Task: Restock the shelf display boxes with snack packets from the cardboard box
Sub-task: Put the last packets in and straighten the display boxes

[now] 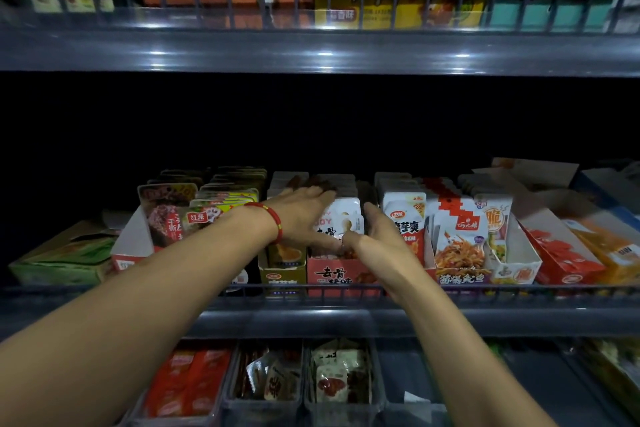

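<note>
Here, left hand (300, 215): fingers spread flat on the white packets (341, 218).
Right hand (379, 234): open, pressing the packets' right side.
Box: red display box (332, 276), middle shelf (346, 317).

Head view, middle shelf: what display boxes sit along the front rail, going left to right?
Green box → box of dark red packets → brown box → red box between both hands → squid-strip box → white box → long red box.
</note>
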